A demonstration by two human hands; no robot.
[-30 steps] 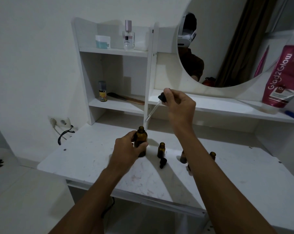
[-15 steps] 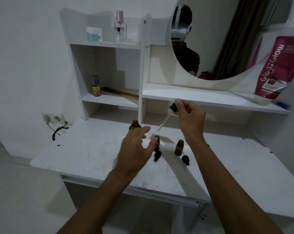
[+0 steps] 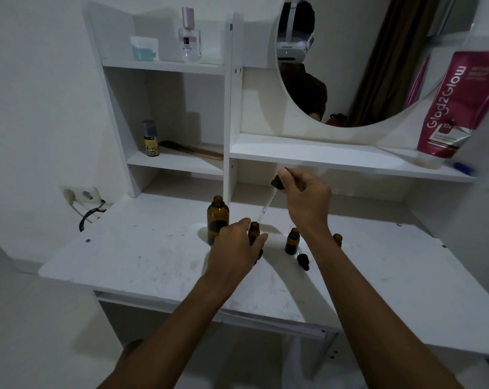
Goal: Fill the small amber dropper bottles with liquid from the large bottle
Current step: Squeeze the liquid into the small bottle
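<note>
A large bottle (image 3: 217, 222) of amber glass is seen upright and uncapped on the white desk (image 3: 142, 256), and it is taken here as the landmark. Just to the right of the large bottle, a small bottle (image 3: 254, 231) is held by the left hand (image 3: 235, 254); the thumb and the fingers are closed around its lower part, so that only the neck and the open mouth are shown. Above and to the right of the large bottle, a dropper (image 3: 268, 200) is pinched at its black bulb by the fingers of the right hand (image 3: 307, 202). The glass tube of the dropper is tilted down to the left, and its tip is placed directly at the mouth of the held bottle; whether the two are touching cannot be told.

Farther to the right of the large bottle, a second small bottle (image 3: 292, 241) is standing open on the desk, apart from both hands. A black cap (image 3: 303, 261) is lying in front of it, nearer to the camera. A third small bottle (image 3: 337, 238) is partly hidden behind the right wrist.

Behind the large bottle, a white shelf unit (image 3: 227, 113) is standing. A mirror (image 3: 364, 66) is set into the unit, above and to the right of the large bottle.
</note>
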